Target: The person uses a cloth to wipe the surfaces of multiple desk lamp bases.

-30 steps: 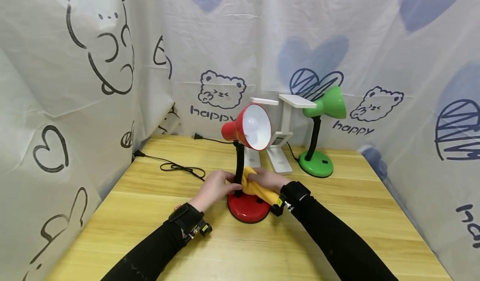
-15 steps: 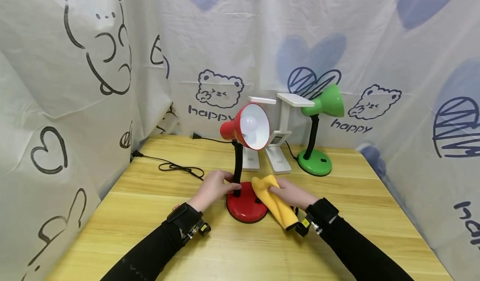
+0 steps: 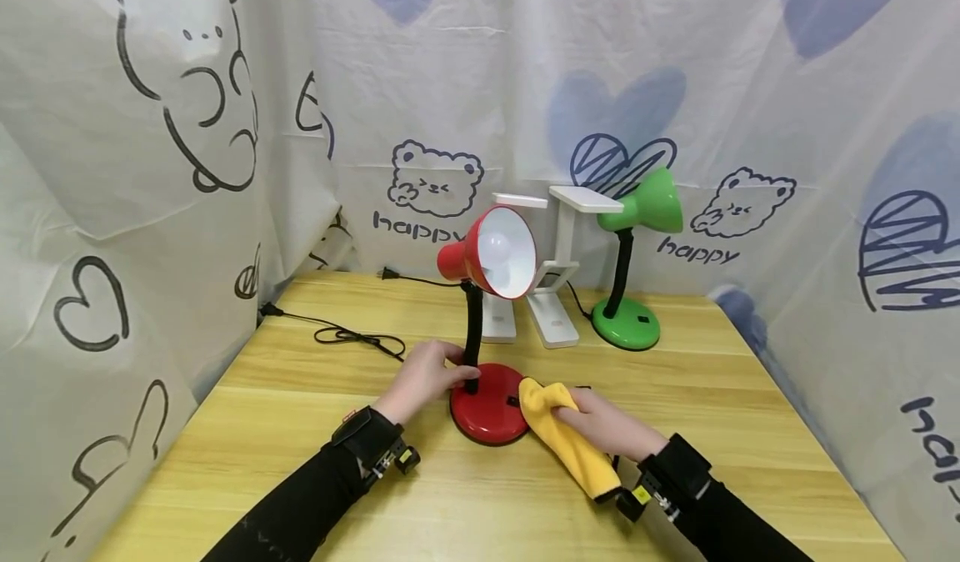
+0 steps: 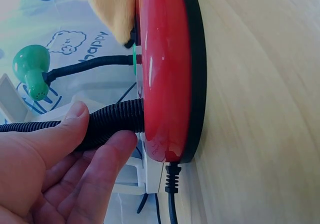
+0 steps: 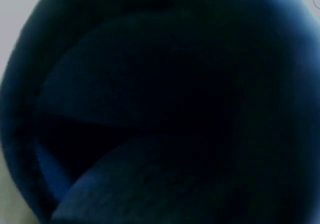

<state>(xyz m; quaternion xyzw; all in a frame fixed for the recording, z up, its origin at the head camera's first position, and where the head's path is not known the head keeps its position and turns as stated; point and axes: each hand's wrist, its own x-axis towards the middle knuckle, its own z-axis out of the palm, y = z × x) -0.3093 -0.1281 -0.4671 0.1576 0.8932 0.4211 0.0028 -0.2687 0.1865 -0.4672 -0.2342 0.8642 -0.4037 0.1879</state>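
Note:
A red desk lamp point(image 3: 486, 416) stands upright on the table, its white-lined shade turned to the right. Low on its black ribbed neck point(image 4: 117, 116), my left hand point(image 3: 424, 380) grips with thumb and fingers, just above the base. To the right of the base, my right hand point(image 3: 611, 424) holds a yellow cloth point(image 3: 566, 441), bunched at the top and hanging down toward the wrist. The cloth's upper end is at the base's right edge; whether it touches cannot be told. The right wrist view is dark and blocked, probably by the cloth close to the camera.
Behind the red lamp stand two white lamps point(image 3: 553, 320). A green desk lamp point(image 3: 628, 326) is at the back right. A black cord with a plug point(image 3: 360, 338) lies looped on the left of the wooden table point(image 3: 465, 512). Printed cloth walls point(image 3: 450, 62) surround the table.
My right hand has moved from behind the neck and base to the right and nearer, carrying the yellow cloth off the base's top. The left hand keeps its grip on the neck.

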